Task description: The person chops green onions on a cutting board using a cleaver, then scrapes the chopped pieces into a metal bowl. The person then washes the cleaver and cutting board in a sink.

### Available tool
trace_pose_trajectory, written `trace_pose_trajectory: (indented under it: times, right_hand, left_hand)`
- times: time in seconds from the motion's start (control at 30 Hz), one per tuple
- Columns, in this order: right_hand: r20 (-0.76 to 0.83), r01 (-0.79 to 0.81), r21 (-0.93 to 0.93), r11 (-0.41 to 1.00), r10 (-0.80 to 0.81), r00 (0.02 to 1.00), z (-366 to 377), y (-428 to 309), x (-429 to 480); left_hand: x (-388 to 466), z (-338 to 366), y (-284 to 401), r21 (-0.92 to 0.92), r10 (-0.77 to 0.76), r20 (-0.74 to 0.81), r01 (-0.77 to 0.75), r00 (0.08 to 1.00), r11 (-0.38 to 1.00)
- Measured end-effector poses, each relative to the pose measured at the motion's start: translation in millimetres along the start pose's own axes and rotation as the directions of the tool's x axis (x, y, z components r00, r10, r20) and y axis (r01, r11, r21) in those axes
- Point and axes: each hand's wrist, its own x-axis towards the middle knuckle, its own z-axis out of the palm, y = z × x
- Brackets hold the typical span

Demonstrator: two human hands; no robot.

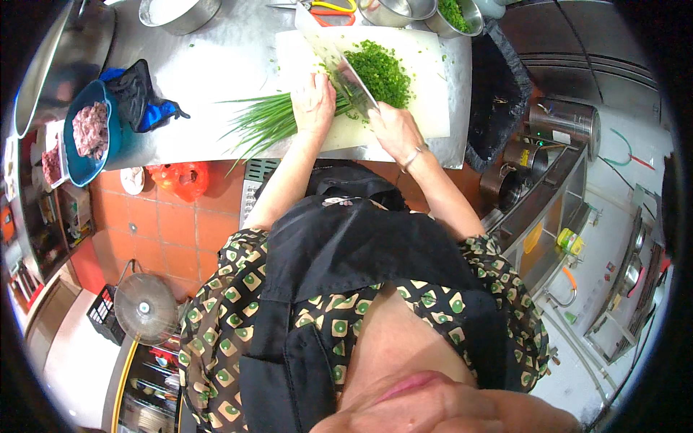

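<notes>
On a white cutting board (427, 97), my left hand (314, 104) presses down on a bunch of green onions (265, 118), whose long green tops reach left over the metal table. My right hand (394, 129) grips a wide-bladed cleaver (354, 81); its handle is hidden in my fist. The blade stands across the bunch just right of my left fingers. A heap of chopped green onion (381, 73) lies on the board to the right of the blade. Small cut bits are scattered round the heap.
Scissors (330, 10) and metal bowls (398, 11) stand beyond the board, one bowl holding chopped greens (453, 15). At left are a blue basin of raw meat (91, 132) and a black-and-blue cloth item (142, 100). A black-lined bin (495, 97) stands beyond the table's right edge.
</notes>
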Motion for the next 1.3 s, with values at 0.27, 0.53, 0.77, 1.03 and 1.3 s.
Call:
trace_pose_trajectory:
  times: [0.27,0.53,0.77,1.03,1.3]
  right_hand:
    - [0.124,0.004,-0.052,0.999,0.002,0.992,-11,0,-21]
    - [-0.016,0.012,0.005,1.0,-0.012,1.0,9,-1,-5]
    - [0.123,-0.032,-0.02,0.999,0.035,0.992,-11,-2,-32]
    - [0.028,-0.095,0.179,0.979,0.092,0.995,19,10,6]
    - [0.135,-0.09,0.051,0.995,0.083,0.987,-5,-4,-27]
  left_hand:
    - [-1,2,-2,-0.014,-0.03,0.027,0.031,0.999,0.999]
    - [3,0,0,0.077,-0.029,-0.035,0.031,0.999,0.997]
    - [0,1,-2,0.157,-0.063,-0.012,0.064,0.998,0.986]
    - [-1,6,-3,0.139,-0.022,-0.04,0.028,0.999,0.99]
    - [-2,0,-2,0.111,-0.061,-0.05,0.066,0.997,0.992]
